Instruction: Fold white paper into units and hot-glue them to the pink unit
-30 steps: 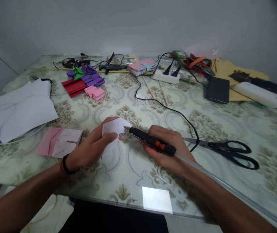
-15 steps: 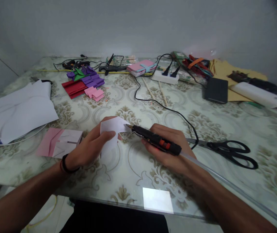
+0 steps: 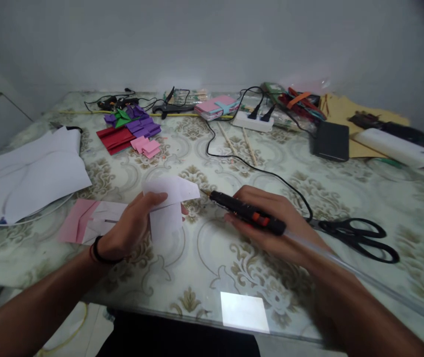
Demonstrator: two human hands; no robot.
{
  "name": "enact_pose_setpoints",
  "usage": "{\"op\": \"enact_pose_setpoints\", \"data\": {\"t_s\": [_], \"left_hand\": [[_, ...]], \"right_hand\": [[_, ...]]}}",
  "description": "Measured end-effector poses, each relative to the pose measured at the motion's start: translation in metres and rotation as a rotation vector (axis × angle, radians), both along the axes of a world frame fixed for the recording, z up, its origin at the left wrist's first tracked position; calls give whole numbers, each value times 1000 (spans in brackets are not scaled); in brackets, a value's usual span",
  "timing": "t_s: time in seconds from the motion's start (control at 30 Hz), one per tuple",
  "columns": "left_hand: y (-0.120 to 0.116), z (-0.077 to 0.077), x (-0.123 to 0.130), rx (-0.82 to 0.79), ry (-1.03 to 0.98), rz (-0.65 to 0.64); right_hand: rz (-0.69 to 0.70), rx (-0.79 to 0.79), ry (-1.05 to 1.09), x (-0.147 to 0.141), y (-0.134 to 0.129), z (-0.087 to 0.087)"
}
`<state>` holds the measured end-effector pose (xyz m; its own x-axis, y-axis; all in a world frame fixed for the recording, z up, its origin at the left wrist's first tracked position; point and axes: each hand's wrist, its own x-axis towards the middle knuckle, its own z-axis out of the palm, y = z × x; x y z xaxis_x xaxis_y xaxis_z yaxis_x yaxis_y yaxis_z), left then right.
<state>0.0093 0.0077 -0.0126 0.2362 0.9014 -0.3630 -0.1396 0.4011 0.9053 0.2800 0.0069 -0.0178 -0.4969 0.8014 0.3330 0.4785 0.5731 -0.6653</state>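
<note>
My left hand [image 3: 133, 218] pinches a folded piece of white paper [image 3: 171, 191], its thumb on top and a pointed flap sticking out to the right. My right hand [image 3: 267, 218] is wrapped round a black hot glue gun [image 3: 249, 210] with a red part on its side. A long clear glue stick [image 3: 331, 255] runs out of the gun's back end. The nozzle points left, a small gap away from the paper's flap. Beside my left wrist lies a folded pink and white paper [image 3: 93, 220]. Black-handled scissors [image 3: 360, 235] lie right of my right hand.
White sheets [image 3: 41, 168] lie at the left. Folded red paper [image 3: 115, 139], purple paper [image 3: 143, 125] and pink paper [image 3: 145, 146] sit behind. Two thin sticks [image 3: 249, 145] lie near a white power strip [image 3: 252, 121]. A black cable [image 3: 230, 156] crosses the table. A dark box [image 3: 331, 141] stands right.
The glue gun has drawn back right, its nozzle now off the paper. My left hand has shifted slightly left, and the paper is turned so its flap shows more fully.
</note>
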Motion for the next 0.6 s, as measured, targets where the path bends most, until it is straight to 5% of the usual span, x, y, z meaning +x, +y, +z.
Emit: {"op": "enact_pose_setpoints", "data": {"t_s": [0.13,0.4,0.6], "left_hand": [[1,9,6,-76,-33,44],[-1,10,6,-87,-22,15],[-4,6,6,-120,-42,-61]], "right_hand": [[69,-37,-75,6,7,-8],[-265,46,-366,24,28,-34],[-226,97,-359,25,26,-40]]}}
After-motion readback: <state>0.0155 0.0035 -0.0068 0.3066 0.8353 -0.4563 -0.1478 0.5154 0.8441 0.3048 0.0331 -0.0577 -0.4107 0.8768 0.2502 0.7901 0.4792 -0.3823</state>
